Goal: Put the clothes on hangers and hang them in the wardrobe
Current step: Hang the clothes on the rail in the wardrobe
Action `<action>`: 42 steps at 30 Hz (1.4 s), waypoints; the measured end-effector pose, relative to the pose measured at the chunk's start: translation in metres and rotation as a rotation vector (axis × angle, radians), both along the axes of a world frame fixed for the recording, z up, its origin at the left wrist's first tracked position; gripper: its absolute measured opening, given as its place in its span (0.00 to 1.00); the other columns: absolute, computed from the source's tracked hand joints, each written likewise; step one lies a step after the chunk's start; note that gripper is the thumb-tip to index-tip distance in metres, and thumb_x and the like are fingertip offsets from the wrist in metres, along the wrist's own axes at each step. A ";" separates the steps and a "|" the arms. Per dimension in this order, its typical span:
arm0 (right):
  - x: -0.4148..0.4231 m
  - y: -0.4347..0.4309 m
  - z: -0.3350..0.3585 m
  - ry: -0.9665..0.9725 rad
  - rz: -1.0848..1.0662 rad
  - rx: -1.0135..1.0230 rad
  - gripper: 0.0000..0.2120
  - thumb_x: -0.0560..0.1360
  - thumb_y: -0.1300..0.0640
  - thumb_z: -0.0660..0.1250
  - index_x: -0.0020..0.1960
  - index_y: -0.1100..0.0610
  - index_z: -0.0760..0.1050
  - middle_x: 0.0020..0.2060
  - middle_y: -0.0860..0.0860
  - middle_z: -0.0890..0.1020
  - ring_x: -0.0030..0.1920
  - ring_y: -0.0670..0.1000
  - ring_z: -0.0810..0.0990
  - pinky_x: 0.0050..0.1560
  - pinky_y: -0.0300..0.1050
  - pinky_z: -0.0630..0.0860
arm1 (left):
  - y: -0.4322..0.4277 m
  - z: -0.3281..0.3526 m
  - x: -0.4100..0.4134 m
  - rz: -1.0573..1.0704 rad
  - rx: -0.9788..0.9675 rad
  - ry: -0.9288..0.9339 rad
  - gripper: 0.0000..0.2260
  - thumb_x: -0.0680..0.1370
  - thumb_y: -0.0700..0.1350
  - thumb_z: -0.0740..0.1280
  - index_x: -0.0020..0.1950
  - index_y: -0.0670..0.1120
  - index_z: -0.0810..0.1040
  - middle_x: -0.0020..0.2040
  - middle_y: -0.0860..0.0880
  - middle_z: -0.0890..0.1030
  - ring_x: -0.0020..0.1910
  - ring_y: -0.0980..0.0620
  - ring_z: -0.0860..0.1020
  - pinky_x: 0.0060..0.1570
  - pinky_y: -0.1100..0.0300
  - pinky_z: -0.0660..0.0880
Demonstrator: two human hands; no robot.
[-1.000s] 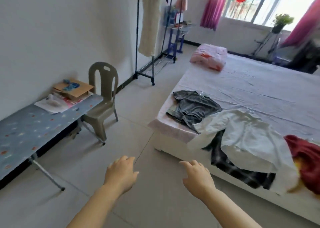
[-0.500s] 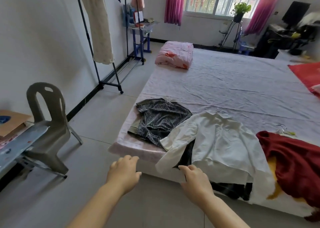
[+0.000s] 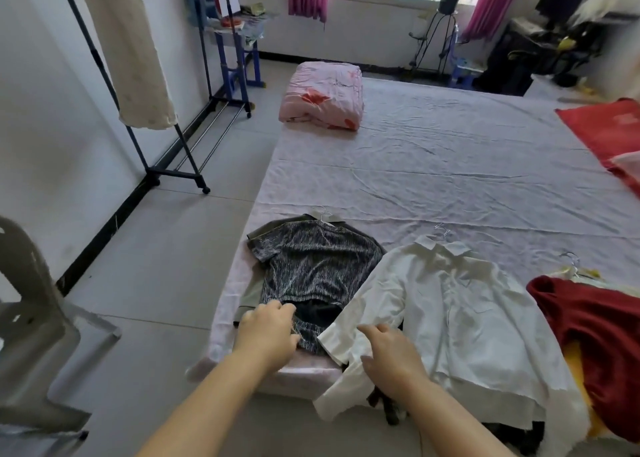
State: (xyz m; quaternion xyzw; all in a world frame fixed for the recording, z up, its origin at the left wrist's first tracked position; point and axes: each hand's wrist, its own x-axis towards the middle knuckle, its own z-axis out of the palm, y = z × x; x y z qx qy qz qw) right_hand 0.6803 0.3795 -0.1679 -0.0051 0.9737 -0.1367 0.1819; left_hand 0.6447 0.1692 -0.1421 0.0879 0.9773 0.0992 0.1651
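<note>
Head view. A grey-black mottled short-sleeved top (image 3: 318, 262) is lying flat on the near left corner of the lilac-sheeted bed (image 3: 450, 165), at 6 o'clock in the frame. Its long axis is running 6 to 12 o'clock, with the hem toward the person. The neck and the thin wire hanger hook (image 3: 323, 212) are pointing to 12 o'clock.

At 3 o'clock of it, just beside and partly overlapping, a white long-sleeved collared shirt (image 3: 450, 311) is lying on the same axis, collar to 12 o'clock. One sleeve is trailing toward 7 o'clock over the bed edge.

The left hand (image 3: 266, 332) is resting on the top's hem with the fingers bent down. Whether they are pinching the cloth cannot be told. The right hand (image 3: 391, 352) is lying on the white sleeve, fingers loosely spread and holding nothing.

A dark red garment (image 3: 595, 335) is lying at 4 o'clock. A black metal clothes rack (image 3: 166, 165) is standing at 10 o'clock, with a cream garment (image 3: 128, 51) hanging from it.
</note>
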 end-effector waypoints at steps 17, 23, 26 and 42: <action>-0.281 0.021 -0.070 -0.134 0.091 -0.005 0.25 0.75 0.56 0.60 0.71 0.48 0.63 0.62 0.51 0.72 0.61 0.55 0.71 0.58 0.48 0.69 | 0.024 -0.061 -0.234 0.087 0.017 -0.124 0.22 0.78 0.53 0.61 0.70 0.51 0.63 0.65 0.52 0.70 0.63 0.50 0.69 0.61 0.53 0.67; -0.400 0.029 -0.141 -0.247 0.100 -0.013 0.24 0.76 0.56 0.60 0.72 0.51 0.63 0.65 0.54 0.69 0.63 0.58 0.70 0.58 0.53 0.72 | 0.039 -0.111 -0.306 0.160 0.053 -0.139 0.22 0.78 0.53 0.60 0.71 0.51 0.62 0.66 0.53 0.69 0.65 0.51 0.68 0.64 0.53 0.65; -0.447 0.025 -0.179 -0.271 0.107 -0.005 0.23 0.76 0.57 0.61 0.71 0.53 0.64 0.65 0.56 0.69 0.63 0.59 0.70 0.59 0.56 0.72 | 0.039 -0.137 -0.325 0.188 0.097 -0.140 0.21 0.78 0.52 0.60 0.71 0.52 0.63 0.66 0.54 0.70 0.65 0.52 0.67 0.64 0.54 0.64; -0.530 0.006 -0.292 -0.207 -0.046 -0.019 0.16 0.75 0.65 0.58 0.62 0.58 0.73 0.54 0.57 0.76 0.55 0.59 0.74 0.53 0.56 0.74 | 0.024 -0.214 -0.341 0.276 0.155 -0.199 0.20 0.79 0.50 0.59 0.71 0.53 0.63 0.67 0.56 0.68 0.67 0.57 0.64 0.66 0.60 0.59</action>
